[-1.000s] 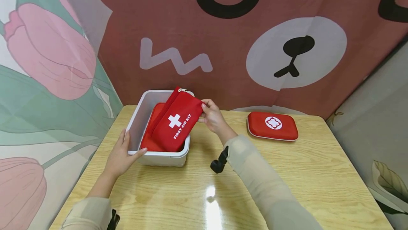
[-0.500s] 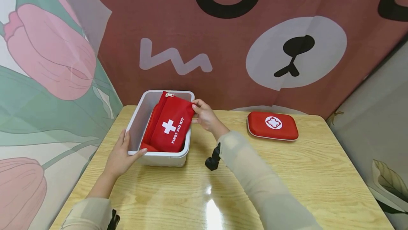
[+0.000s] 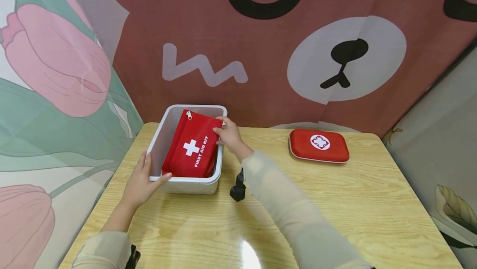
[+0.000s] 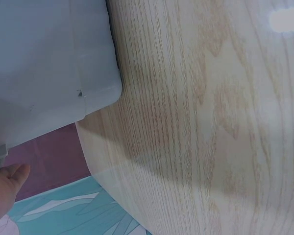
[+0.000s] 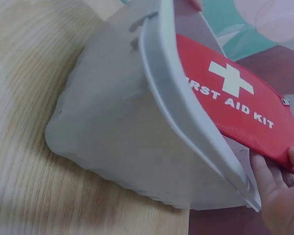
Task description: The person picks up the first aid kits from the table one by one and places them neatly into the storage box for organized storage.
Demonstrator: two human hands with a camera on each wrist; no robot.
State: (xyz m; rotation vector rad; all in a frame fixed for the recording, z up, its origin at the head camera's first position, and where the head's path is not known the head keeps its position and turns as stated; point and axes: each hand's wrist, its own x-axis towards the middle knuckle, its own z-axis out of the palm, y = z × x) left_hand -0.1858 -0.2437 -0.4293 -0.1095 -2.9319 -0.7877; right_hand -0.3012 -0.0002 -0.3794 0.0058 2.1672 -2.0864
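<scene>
A red zippered first aid pouch (image 3: pixel 191 149), printed with a white cross, lies tilted inside the light grey plastic bin (image 3: pixel 203 180). My right hand (image 3: pixel 229 136) pinches the pouch's far right corner between thumb and fingers, right at the bin's right rim. In the right wrist view, the thumb is on top of the pouch (image 5: pixel 235 93) and the fingers reach beneath it. My left hand (image 3: pixel 139 182) holds the bin's near left corner, thumb over the front rim and fingers along the left wall. The red item under the pouch is mostly hidden.
A hard red case (image 3: pixel 318 146) with a white round emblem lies on the wooden table (image 3: pixel 298 194), to the right of the bin. A printed cloth backdrop (image 3: pixel 261 74) stands right behind the table's far edge, and another hangs at the left.
My right hand has moved left, bringing the pouch lower and further into the bin, over the red item there. My left hand and the red case have stayed put.
</scene>
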